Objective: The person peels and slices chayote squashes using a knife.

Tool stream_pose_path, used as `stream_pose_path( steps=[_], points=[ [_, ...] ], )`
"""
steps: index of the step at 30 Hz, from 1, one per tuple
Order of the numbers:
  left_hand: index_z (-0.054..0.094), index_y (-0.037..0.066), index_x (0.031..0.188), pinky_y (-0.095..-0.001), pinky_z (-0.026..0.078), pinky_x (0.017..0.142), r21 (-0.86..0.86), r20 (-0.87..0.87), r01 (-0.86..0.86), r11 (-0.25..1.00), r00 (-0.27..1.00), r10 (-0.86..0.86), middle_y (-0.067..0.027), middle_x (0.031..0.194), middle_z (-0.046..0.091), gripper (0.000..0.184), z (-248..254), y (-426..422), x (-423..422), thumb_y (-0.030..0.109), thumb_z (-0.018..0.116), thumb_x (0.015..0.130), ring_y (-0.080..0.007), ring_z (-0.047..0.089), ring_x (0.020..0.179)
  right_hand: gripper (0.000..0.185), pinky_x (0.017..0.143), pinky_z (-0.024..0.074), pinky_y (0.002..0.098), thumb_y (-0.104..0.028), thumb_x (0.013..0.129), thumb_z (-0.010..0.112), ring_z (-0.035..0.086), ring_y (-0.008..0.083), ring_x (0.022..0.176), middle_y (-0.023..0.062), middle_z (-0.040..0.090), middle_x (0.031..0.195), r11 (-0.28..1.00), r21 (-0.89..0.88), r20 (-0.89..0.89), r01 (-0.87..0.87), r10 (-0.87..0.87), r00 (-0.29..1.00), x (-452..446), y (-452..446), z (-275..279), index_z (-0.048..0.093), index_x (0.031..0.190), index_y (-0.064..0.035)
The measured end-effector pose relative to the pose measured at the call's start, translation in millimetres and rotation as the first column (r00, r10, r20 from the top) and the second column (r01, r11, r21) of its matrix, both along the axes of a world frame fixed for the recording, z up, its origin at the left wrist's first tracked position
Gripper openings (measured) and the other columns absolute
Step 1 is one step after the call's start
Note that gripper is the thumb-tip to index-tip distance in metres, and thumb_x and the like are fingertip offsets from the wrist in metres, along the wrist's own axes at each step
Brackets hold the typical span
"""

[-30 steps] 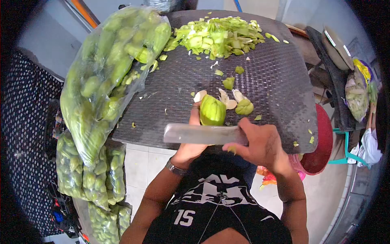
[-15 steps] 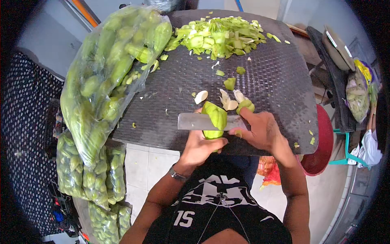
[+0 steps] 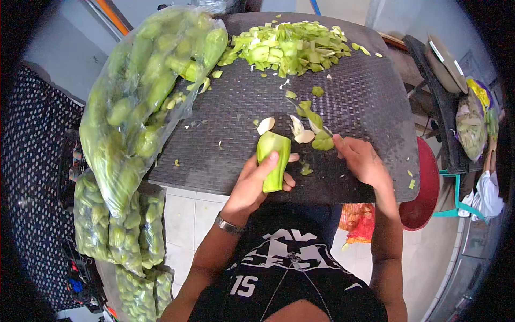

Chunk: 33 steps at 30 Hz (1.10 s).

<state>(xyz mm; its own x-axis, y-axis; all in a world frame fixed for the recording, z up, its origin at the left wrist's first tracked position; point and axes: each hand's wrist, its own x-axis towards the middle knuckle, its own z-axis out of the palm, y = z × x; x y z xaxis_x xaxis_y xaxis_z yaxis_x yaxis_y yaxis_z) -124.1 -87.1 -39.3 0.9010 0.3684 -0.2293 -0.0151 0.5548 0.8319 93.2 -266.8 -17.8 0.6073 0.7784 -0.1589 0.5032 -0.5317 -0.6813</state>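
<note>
My left hand (image 3: pixel 256 177) is wrapped around a light green chayote (image 3: pixel 274 161), trimmed flat at its ends and held upright near the table's front edge. To the right, my right hand (image 3: pixel 358 158) is closed on a knife (image 3: pixel 326 130), whose blade shows almost edge-on and whose handle is hidden in the fingers. By the blade lie green peel pieces (image 3: pixel 322 141) and pale core pieces (image 3: pixel 304 136). A white cut piece (image 3: pixel 265 126) rests just beyond the chayote.
A large clear plastic bag of chayotes (image 3: pixel 145 96) covers the table's left side. At the back is a heap of sliced green pieces (image 3: pixel 292 48). More filled bags (image 3: pixel 120 231) stand lower left; a red tub (image 3: pixel 421 188) is beside the dark woven table (image 3: pixel 230 161).
The knife has come out of the chayote and moved right with my right hand, turning edge-on. Cut-off green pieces now lie on the table. My left hand has tilted the chayote upright.
</note>
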Motion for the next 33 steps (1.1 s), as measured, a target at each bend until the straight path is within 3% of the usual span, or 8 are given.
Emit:
stream_pose_path(
  steps=[3, 7, 10, 14, 16, 20, 26, 33],
  points=[
    [0.046, 0.004, 0.142, -0.0325, 0.057, 0.064, -0.202, 0.100, 0.045, 0.978, 0.995, -0.026, -0.0236, 0.122, 0.068, 0.063, -7.6, 6.2, 2.9, 0.056, 0.036, 0.109, -0.0201, 0.069, 0.073, 0.053, 0.048, 0.0358, 0.0280, -0.051, 0.107, 0.050, 0.046, 0.0087, 0.050, 0.0008, 0.048, 0.058, 0.994, 0.051, -0.221, 0.097, -0.083, 0.972, -8.7, -1.7, 11.1, 0.063, 0.087, -0.0043],
    [0.049, 0.010, 0.142, -0.0226, 0.042, 0.051, -0.099, 0.136, 0.017, 0.995, 0.991, -0.004, -0.0156, 0.101, 0.072, 0.068, -1.8, 19.4, 5.9, 0.064, 0.028, 0.108, -0.0099, 0.060, 0.062, 0.061, 0.042, 0.0305, 0.0255, -0.061, 0.107, 0.042, 0.038, 0.0064, 0.043, -0.0036, 0.041, 0.054, 0.925, 0.355, -0.184, 0.133, -0.070, 0.980, -30.1, -4.3, 19.8, 0.064, 0.094, -0.0053],
    [0.050, 0.009, 0.142, -0.0212, 0.040, 0.050, -0.050, 0.083, -0.067, 0.996, 0.994, 0.071, -0.0100, 0.098, 0.072, 0.058, 3.9, 15.3, 2.0, 0.056, 0.040, 0.108, -0.0075, 0.061, 0.069, 0.079, 0.040, 0.0344, 0.0308, -0.075, 0.102, 0.032, 0.038, 0.0107, 0.040, -0.0023, 0.041, 0.053, 0.981, 0.061, -0.870, 0.187, -0.039, 0.492, -33.8, -3.2, 28.0, 0.065, 0.099, -0.0033],
    [0.044, 0.005, 0.147, -0.0282, 0.056, 0.067, -0.146, 0.176, -0.043, 0.988, 0.982, 0.069, -0.0184, 0.125, 0.067, 0.061, 5.9, 15.8, -2.2, 0.047, 0.053, 0.104, -0.0199, 0.070, 0.095, 0.094, 0.032, 0.0268, 0.0289, -0.084, 0.096, 0.022, 0.030, 0.0082, 0.034, -0.0054, 0.034, 0.052, 0.986, 0.155, -0.984, 0.067, 0.148, 0.099, -37.2, -5.9, 5.5, 0.062, 0.107, -0.0005],
    [0.038, 0.006, 0.153, -0.0448, 0.060, 0.090, -0.245, 0.327, 0.086, 0.966, 0.945, -0.001, -0.0223, 0.141, 0.058, 0.071, -1.9, 24.2, -7.3, 0.052, 0.055, 0.102, -0.0348, 0.066, 0.117, 0.092, 0.032, 0.0274, 0.0288, -0.083, 0.097, 0.021, 0.031, 0.0086, 0.034, -0.0051, 0.034, 0.052, 0.977, 0.179, -0.979, 0.114, 0.165, 0.122, -41.3, -6.9, 6.0, 0.062, 0.106, -0.0012],
    [0.037, 0.005, 0.155, -0.0621, 0.044, 0.112, -0.599, 0.498, 0.168, 0.783, 0.844, 0.200, -0.0200, 0.150, 0.052, 0.076, -5.4, 23.0, -8.6, 0.057, 0.051, 0.102, -0.0459, 0.043, 0.144, 0.090, 0.030, 0.0288, 0.0276, -0.079, 0.100, 0.018, 0.029, 0.0082, 0.033, -0.0045, 0.035, 0.051, 0.960, 0.121, -0.969, 0.254, 0.058, 0.241, -53.3, -3.2, 4.5, 0.061, 0.104, -0.0003],
    [0.047, -0.005, 0.147, -0.0513, 0.051, 0.108, -0.523, 0.232, 0.020, 0.852, 0.965, 0.119, -0.0267, 0.144, 0.055, 0.068, -12.2, 20.8, 5.1, 0.047, 0.050, 0.104, -0.0434, 0.059, 0.128, 0.073, 0.039, 0.0347, 0.0283, -0.069, 0.105, 0.030, 0.039, 0.0094, 0.041, -0.0043, 0.038, 0.053, 0.963, 0.112, -0.825, 0.247, -0.048, 0.564, -65.8, -2.2, -1.7, 0.062, 0.103, -0.0038],
    [0.054, 0.001, 0.143, -0.0447, 0.056, 0.089, -0.650, 0.301, 0.172, 0.740, 0.953, 0.043, -0.0230, 0.130, 0.066, 0.061, -48.5, 25.5, 6.5, 0.048, 0.047, 0.103, -0.0315, 0.069, 0.111, 0.052, 0.059, 0.0521, 0.0471, -0.056, 0.097, 0.063, 0.071, 0.0377, 0.068, 0.0191, 0.068, 0.072, 0.989, 0.145, -0.048, 0.003, 0.004, 0.999, -80.3, -1.7, 2.3, 0.060, 0.104, -0.0050]
  ],
)
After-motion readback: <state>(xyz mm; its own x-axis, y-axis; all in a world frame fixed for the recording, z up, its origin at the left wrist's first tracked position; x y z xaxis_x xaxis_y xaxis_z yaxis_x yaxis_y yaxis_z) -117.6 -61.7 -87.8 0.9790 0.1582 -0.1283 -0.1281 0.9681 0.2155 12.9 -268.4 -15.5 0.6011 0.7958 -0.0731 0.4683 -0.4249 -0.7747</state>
